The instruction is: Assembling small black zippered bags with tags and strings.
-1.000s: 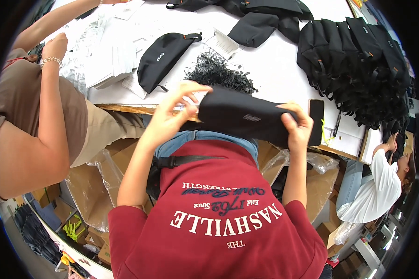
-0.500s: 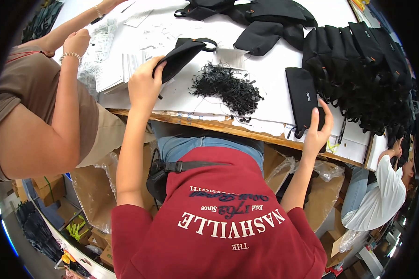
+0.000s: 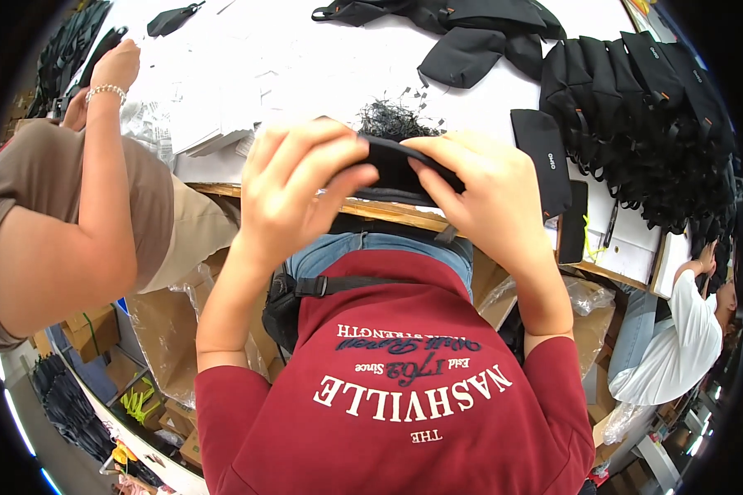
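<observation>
Both hands are up close to the camera, closed on one black fabric pouch (image 3: 396, 169) held between them above the near edge of the bench (image 3: 305, 74). The left hand (image 3: 293, 194) grips its left end, fingers (image 3: 326, 165) curled over the top; the right hand (image 3: 487, 198) pinches the right end, thumb on the upper face. The step in hand looks like handling or checking the pouch in mid-air — the next move probably calls for turning or opening it without losing either grip.

Just beyond the pouch, on the white bench top, lies a heap of black thread trimmings (image 3: 392, 120). To the right of it a single flat black pouch (image 3: 545, 157) lies at the bench edge, with a dark slab (image 3: 573, 221) just below it. Farther right, a big stack of black pouches (image 3: 644, 107) crowds that end — little free room there. Farther back lie loose black pieces (image 3: 462, 37).

At the left a co-worker's arm (image 3: 107, 165) reaches across white paper sheets (image 3: 198, 99), near but apart from the held pouch. Another person in white (image 3: 677, 330) sits at far right.
</observation>
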Demonstrator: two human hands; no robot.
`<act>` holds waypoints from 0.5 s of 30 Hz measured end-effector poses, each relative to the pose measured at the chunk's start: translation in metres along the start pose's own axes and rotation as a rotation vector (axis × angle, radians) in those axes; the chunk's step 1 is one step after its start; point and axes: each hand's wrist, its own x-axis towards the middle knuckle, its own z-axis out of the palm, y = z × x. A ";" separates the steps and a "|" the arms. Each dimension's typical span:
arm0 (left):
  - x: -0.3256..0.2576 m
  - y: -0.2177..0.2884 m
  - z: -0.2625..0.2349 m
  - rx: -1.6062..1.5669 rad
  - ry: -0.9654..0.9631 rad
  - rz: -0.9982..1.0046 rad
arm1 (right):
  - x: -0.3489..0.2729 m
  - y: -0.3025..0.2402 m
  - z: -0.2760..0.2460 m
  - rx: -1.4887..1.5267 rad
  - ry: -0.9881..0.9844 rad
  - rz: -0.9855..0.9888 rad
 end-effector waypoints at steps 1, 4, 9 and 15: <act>-0.004 0.007 -0.003 -0.007 -0.053 0.000 | -0.002 0.000 -0.001 -0.001 0.001 0.006; -0.010 0.024 -0.005 0.033 -0.192 -0.056 | -0.006 -0.002 -0.001 0.035 0.064 0.038; -0.025 0.018 0.004 0.089 -0.178 0.026 | -0.014 -0.009 -0.002 0.196 0.018 0.068; -0.029 0.022 0.008 0.044 -0.123 0.013 | -0.022 -0.015 -0.004 0.187 -0.041 0.074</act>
